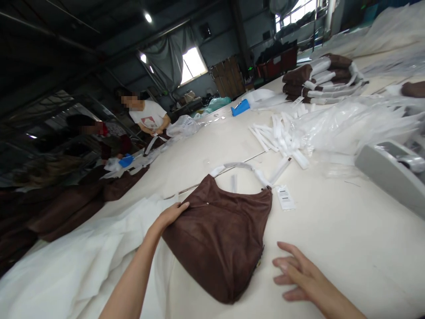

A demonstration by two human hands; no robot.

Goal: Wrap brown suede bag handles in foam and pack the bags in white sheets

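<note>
A brown handbag (219,230) lies on the white tabletop in front of me, its opening away from me. Its strap (237,165) is wrapped in white material and arches beyond the bag. From the right upper corner hangs a white tag (285,197) with printed lines. My left hand (171,215) grips the bag's upper left edge; some of its fingers are hidden. Just right of the bag, my right hand (299,274) hovers with fingers spread and nothing in them.
White wrapping sheets (86,257) spread at left, near dark brown bags (73,204). White strips (282,135), clear plastic (358,122), a grey tape dispenser (392,173) and stacked brown bags (325,77) lie right. Two people work across the table, one in a white shirt (151,116).
</note>
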